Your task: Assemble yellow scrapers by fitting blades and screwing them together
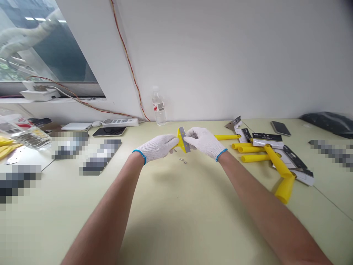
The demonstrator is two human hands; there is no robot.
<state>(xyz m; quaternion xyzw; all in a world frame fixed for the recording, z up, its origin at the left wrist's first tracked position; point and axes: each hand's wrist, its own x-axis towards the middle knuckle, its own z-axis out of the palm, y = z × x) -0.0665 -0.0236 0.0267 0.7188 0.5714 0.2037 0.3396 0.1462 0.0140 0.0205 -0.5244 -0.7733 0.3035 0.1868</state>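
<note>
Both my hands wear white knit gloves with blue cuffs and meet above the middle of the table. My left hand (pixel 160 146) is closed around the handle side of a yellow scraper (pixel 180 141). A flat grey metal blade (pixel 185 142) lies against the scraper's wide head. My right hand (pixel 204 142) pinches the blade at its right side with thumb and fingers; part of the fingertips is hidden. Just below the hands, a few small silvery screws (pixel 182 161) lie on the table.
Several yellow-handled scrapers (pixel 278 162) with black and white packaging lie at the right. Behind stand a water bottle (pixel 159 106) and a power strip (pixel 121 122). Phones (pixel 109 131) (pixel 280 128) rest near the wall. Another bottle (pixel 30 134) lies at the left.
</note>
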